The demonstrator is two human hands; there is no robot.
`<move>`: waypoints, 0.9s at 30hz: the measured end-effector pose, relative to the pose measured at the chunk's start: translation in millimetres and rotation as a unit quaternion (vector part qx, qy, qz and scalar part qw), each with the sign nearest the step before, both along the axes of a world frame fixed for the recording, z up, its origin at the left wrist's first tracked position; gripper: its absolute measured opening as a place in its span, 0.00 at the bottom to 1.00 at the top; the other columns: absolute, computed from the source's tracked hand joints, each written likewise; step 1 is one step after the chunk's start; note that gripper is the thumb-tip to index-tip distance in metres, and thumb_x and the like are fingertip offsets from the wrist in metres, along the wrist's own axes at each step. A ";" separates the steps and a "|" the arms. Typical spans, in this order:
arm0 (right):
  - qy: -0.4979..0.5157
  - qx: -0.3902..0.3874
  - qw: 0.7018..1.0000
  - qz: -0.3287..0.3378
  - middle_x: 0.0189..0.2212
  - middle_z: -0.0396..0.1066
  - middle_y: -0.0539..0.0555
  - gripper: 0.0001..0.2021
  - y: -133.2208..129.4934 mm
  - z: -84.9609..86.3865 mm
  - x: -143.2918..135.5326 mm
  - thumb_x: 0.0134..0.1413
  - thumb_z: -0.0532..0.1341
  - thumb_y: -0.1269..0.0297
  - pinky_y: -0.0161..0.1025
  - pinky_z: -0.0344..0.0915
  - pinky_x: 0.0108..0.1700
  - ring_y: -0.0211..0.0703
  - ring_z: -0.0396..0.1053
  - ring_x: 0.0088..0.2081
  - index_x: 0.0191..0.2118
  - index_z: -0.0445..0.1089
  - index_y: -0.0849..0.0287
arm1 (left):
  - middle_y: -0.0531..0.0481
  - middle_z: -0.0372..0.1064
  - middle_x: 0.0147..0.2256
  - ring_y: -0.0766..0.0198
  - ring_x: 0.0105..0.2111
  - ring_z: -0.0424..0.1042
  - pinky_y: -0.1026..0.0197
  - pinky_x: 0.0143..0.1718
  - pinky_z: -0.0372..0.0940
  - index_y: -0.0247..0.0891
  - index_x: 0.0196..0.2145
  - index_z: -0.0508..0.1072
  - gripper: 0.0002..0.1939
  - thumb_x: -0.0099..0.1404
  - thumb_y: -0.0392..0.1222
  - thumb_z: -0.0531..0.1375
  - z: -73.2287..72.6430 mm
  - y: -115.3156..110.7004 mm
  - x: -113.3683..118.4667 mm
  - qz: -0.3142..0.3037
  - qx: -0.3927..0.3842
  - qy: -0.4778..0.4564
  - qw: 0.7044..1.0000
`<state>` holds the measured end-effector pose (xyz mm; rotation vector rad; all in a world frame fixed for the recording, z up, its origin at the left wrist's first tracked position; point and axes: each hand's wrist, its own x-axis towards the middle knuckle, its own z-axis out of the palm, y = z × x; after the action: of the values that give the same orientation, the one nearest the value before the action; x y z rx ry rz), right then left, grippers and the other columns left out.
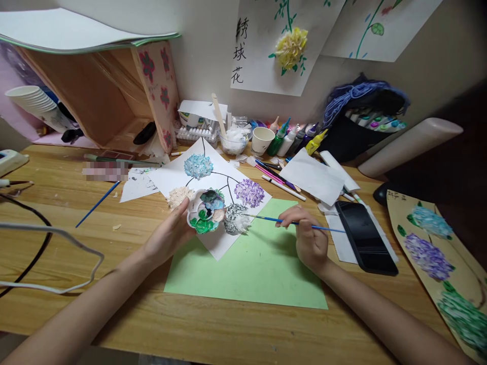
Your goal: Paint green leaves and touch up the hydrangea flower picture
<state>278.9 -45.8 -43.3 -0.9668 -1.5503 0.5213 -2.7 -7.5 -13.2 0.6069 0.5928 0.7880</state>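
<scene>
My left hand [171, 230] grips a small round paint palette [205, 212] by its edge, its wells smeared with green, blue, pink and dark paint. Between the fingers of my right hand [308, 235] is a thin blue paintbrush [274, 219], its tip at a grey-and-white textured flower [236, 220]. This flower belongs to a white sheet [218, 246] turned cornerwise, with black stem lines. Also on the sheet are a blue flower [198, 166], a purple flower [249, 192] and a cream flower [178, 196], partly behind the palette. A light green sheet [266, 268] lies underneath.
A black phone [365, 238] lies on papers at the right, beside a tan flower picture [429, 248]. Along the wall stand paint bottles [283, 139], a paper cup [262, 141] and a box [155, 96]. Another blue brush [98, 204] and cables [49, 230] are at the left.
</scene>
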 end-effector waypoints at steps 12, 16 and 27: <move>-0.165 0.120 0.979 -0.013 0.16 0.64 0.50 0.20 18.0 39.2 -39.8 0.67 0.46 0.65 0.38 0.58 0.26 0.38 0.61 0.20 0.25 0.65 0.56 | 0.48 0.71 0.53 0.56 0.59 0.63 0.57 0.63 0.48 0.39 0.63 0.60 0.28 0.70 0.53 0.48 7.1 0.9 2.8 0.021 0.015 0.007 1.000; -0.202 0.144 0.968 -0.026 0.17 0.65 0.50 0.18 15.6 35.2 -40.9 0.66 0.46 0.66 0.38 0.58 0.25 0.39 0.63 0.21 0.26 0.65 0.55 | 0.46 0.71 0.53 0.54 0.60 0.62 0.55 0.63 0.47 0.38 0.63 0.60 0.29 0.70 0.53 0.48 6.3 0.9 2.6 0.007 0.025 0.001 1.000; -0.212 0.143 0.967 -0.004 0.17 0.65 0.50 0.19 16.8 34.6 -41.4 0.66 0.45 0.67 0.38 0.58 0.25 0.38 0.61 0.20 0.25 0.64 0.55 | 0.45 0.73 0.51 0.52 0.60 0.62 0.54 0.62 0.49 0.37 0.59 0.66 0.27 0.69 0.54 0.50 7.3 1.5 4.1 0.005 0.032 0.000 0.999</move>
<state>237.4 -29.1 -8.8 -0.8939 -1.9384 0.0749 1.3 -6.0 -5.8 0.6636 0.5732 0.8198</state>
